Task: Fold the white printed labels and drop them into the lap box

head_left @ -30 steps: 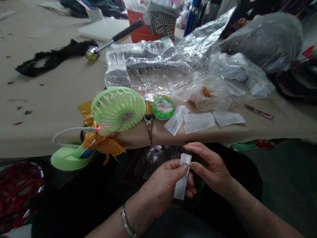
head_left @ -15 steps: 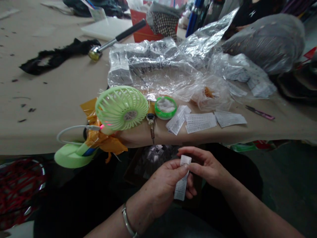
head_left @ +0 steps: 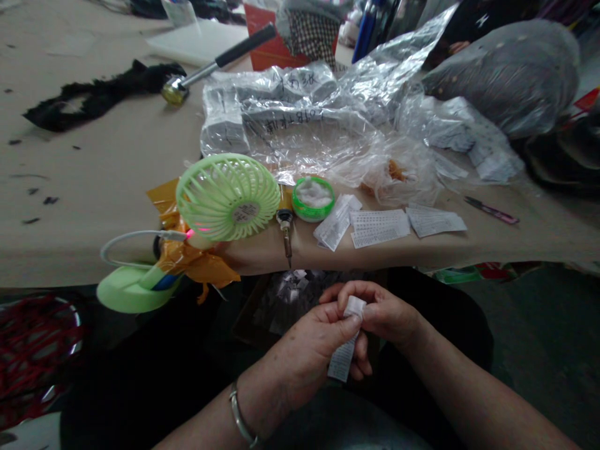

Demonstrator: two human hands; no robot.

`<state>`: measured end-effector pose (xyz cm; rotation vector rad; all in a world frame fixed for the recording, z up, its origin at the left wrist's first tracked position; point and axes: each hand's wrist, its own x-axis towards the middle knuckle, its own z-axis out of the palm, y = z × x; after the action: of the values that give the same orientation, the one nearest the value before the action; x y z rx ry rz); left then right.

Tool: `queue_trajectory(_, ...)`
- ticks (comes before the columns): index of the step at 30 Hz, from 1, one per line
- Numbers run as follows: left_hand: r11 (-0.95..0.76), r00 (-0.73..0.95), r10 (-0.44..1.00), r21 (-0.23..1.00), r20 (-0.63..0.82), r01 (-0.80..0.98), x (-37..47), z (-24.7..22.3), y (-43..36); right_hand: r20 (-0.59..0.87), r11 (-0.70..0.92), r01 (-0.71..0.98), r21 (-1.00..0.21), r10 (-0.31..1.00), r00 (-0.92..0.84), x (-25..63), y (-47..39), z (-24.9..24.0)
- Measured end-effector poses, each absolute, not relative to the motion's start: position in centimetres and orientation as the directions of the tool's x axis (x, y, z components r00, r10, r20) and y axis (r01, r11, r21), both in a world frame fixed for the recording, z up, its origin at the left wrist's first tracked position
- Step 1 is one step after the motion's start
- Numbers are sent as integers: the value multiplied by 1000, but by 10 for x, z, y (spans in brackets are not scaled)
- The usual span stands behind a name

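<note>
Over my lap, my left hand (head_left: 312,350) pinches a small stack of white printed labels (head_left: 343,359) between thumb and fingers. The stack's lower end hangs below my thumb, and its top edge shows above it. My right hand (head_left: 382,309) is closed at that top edge, thumb and fingertips pressed on the labels. On the table edge ahead lie more printed label stacks (head_left: 380,227), fanned side by side. Left of them stands a green round tub (head_left: 313,199) with white fluffy stuff inside. A pointed tool with a dark collar (head_left: 287,237) lies beside the tub, its tip over the edge.
A green fan (head_left: 229,197), taped at the table edge, stands left. Behind are clear plastic bags (head_left: 290,125), a hammer-like tool (head_left: 218,65) and black fabric (head_left: 100,94). Small pink-handled snips (head_left: 492,209) lie right. Below the edge sits a box of paper scraps (head_left: 281,300).
My right hand has moved left and closed its fingers on the top of the labels. The labels' top edge is now bent. The view has shifted slightly.
</note>
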<state>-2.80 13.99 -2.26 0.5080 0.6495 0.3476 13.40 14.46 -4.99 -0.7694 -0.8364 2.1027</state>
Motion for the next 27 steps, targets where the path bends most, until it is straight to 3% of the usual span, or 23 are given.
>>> queue_trajectory(4, 812, 717, 488, 560, -498, -164, -30, -22, 142, -233, -395, -252, -883, 837, -496, 132, 140, -39)
queue_trajectory(7, 812, 664, 521, 551, -537, -192, -32, -18, 144, -31, 14, 144, -989, 951, -306, 131, 137, -26)
queue_trajectory(10, 812, 622, 541, 544, -566, -211, -32, -15, 146, 202, 333, 529, -780, 935, -290, 129, 134, -18)
queue_trajectory(13, 815, 608, 541, 541, -581, -208, -31, -14, 145, 232, 406, 617, -674, 909, -346, 127, 132, -18)
queue_trajectory(16, 810, 613, 550, 542, -567, -226, -32, -17, 144, 229, 377, 598, -707, 922, -311, 126, 131, -20)
queue_trajectory(19, 794, 612, 575, 550, -544, -257, -34, -19, 143, 125, 195, 474, -859, 977, -175, 123, 131, -21)
queue_trajectory(22, 777, 601, 599, 566, -529, -276, -36, -20, 143, -104, -87, 177, -980, 991, -90, 119, 133, -23)
queue_trajectory(27, 760, 622, 604, 594, -499, -263, -41, -18, 143, -285, -341, -254, -905, 930, -234, 117, 140, -33)
